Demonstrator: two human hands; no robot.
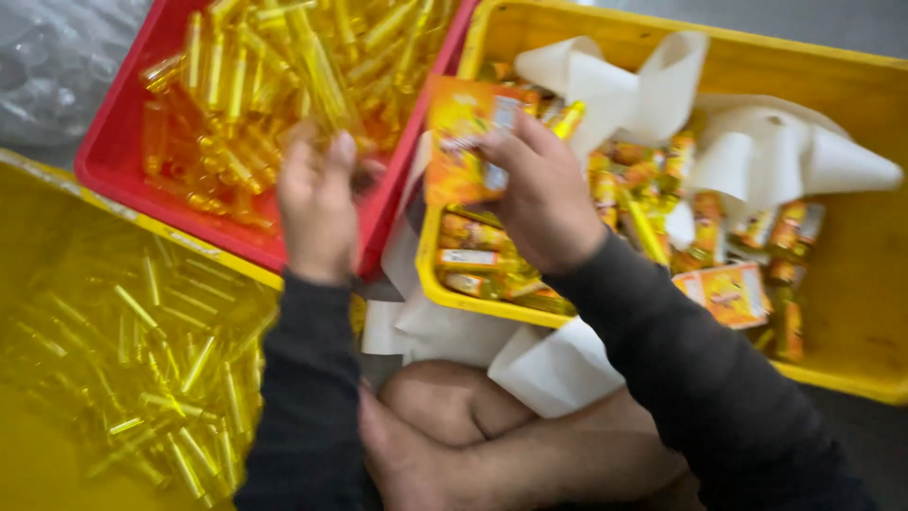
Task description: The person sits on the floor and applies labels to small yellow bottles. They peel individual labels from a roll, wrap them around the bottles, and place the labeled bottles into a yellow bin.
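I see the right hand (541, 194) pinching an orange sachet strip (461, 142), fingers closed on its right edge, holding it up over the near-left corner of the yellow crate (856, 312). The left hand (317, 203) hovers over the near rim of the red crate (118, 151), fingers curled; the picture is blurred there, so I can't say whether it grips one of the clear golden tubes (255, 85) heaped in that crate. Inside the yellow crate lie more orange sachets (728, 293) mixed with curling white paper strips (766, 151). More white paper (558, 369) spills over the crate's near wall, down toward bare feet (454, 407) crossed below. At lower left, a yellow bin (57, 246) holds another heap of the clear tubes (170, 360). Both forearms wear dark sleeves (312, 397).
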